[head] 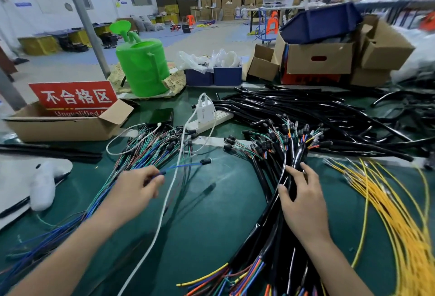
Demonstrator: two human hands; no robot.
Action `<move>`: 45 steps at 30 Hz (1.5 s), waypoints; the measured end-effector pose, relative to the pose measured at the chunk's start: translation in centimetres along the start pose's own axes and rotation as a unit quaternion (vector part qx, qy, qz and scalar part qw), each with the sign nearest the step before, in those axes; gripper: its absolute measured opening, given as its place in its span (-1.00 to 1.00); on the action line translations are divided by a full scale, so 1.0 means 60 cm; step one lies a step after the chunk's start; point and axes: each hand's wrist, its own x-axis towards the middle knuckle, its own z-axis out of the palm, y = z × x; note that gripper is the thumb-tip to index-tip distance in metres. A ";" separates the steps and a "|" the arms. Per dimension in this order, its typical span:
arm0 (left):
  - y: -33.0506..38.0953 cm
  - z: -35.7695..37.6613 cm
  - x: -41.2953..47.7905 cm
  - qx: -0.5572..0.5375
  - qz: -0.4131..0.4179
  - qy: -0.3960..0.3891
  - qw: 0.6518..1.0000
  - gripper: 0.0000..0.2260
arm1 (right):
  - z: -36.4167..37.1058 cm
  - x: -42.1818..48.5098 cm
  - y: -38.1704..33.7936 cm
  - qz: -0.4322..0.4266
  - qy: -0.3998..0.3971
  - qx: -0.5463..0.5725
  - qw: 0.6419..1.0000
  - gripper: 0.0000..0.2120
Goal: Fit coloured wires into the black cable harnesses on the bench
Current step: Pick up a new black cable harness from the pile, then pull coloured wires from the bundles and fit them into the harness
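Partly smeared at the right and near edges: the fan of thin yellow wires (388,203) blurs toward the near-right corner, and its ends cannot be made out. Both forearms are cut off by the near edge.

Left hand (138,187) is seen from the back, so the fingertips are hidden under the knuckles. Its fingers (154,179) are curled, and a thin blue wire (183,166) comes out between thumb and forefinger, pinched there. From the fingers the wire runs far and right, raised off the green counter (211,220), to a small black plug end hanging free. Its other length is lost behind the hand, toward the heap of loose coloured wires (146,147) on the left.

Right hand (304,201) lies on the bundle of black cable harnesses (266,244) at centre-right. Its fingers (295,173) are spread over the top of the sleeves and the thumb is bent against the left side, so the harnesses sit between thumb and fingers. How far the grip closes underneath cannot be seen. Coloured wire ends stick out of the harnesses at the near and far ends.

Blue wire and harnesses are well apart, with a white charging cable (164,203) crossing between the hands. Far left there is a red sign (75,97) in a cardboard box, and a green plastic watering can (143,69) beyond.
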 end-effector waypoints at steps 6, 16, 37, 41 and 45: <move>0.011 -0.137 0.067 -0.087 0.073 0.157 0.981 -0.73 | 0.002 -0.002 0.001 0.003 0.000 0.006 1.000 -0.60; 0.048 -0.147 0.140 -0.123 0.054 0.153 0.979 -0.78 | -0.002 -0.001 0.001 0.007 -0.002 0.002 1.000 -0.62; -0.123 -0.209 0.104 0.036 0.037 0.025 0.998 -0.75 | -0.001 0.001 0.000 0.010 0.005 0.004 1.000 -0.58; -0.078 -0.191 0.088 -0.147 0.002 -0.022 0.989 -0.74 | -0.005 -0.002 -0.006 0.013 -0.003 0.005 1.000 -0.58; -0.030 -0.165 0.060 -0.205 -0.011 -0.055 0.977 -0.73 | -0.010 -0.007 -0.030 -0.099 0.065 -0.040 0.992 -0.65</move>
